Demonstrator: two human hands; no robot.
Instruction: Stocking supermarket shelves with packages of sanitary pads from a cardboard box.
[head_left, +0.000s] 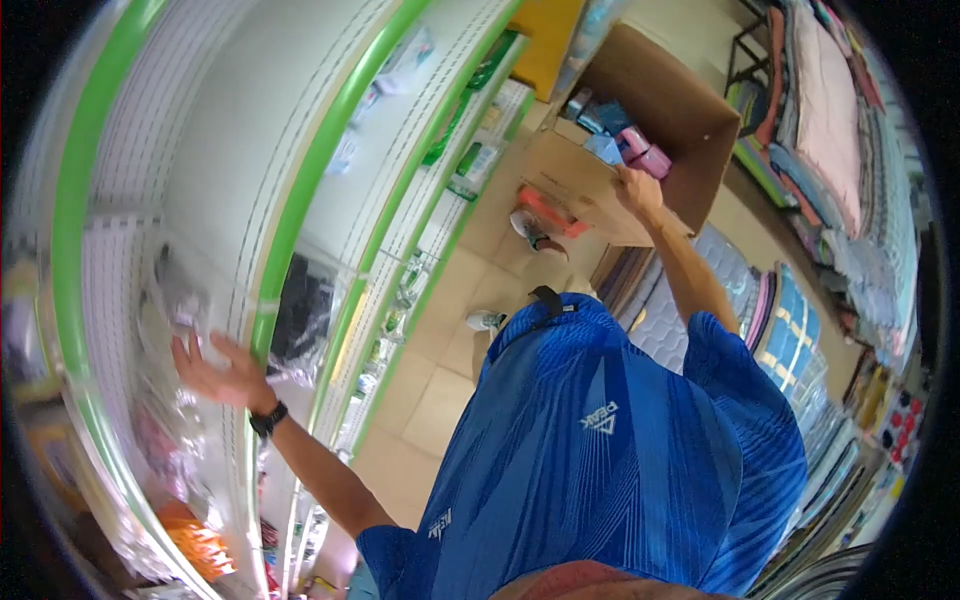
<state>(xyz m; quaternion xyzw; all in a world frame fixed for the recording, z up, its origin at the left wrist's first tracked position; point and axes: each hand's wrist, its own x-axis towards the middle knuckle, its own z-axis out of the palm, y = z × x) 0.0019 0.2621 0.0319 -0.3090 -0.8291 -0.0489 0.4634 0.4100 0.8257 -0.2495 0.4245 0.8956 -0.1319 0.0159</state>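
My left hand (223, 373) is over a white metal shelf (225, 142) with a green front edge. Its fingers are spread and nothing is in them. Close to these fingers lie clear plastic-wrapped packages (174, 300), and a black item in clear wrap (304, 307) is on the level below. My right hand (639, 193) grips the near rim of a large open cardboard box (570, 180). Inside the box, next to that hand, are pink packs (646, 154) and light blue packs (604, 148).
Folded quilts and blankets (825, 127) are stacked on a rack at right. More bedding (724, 262) lies below it. Green packs (474, 161) line the lower shelves. An orange-red object (551, 214) is beside my foot on the tiled floor (427, 405). An orange package (196, 540) is at lower left.
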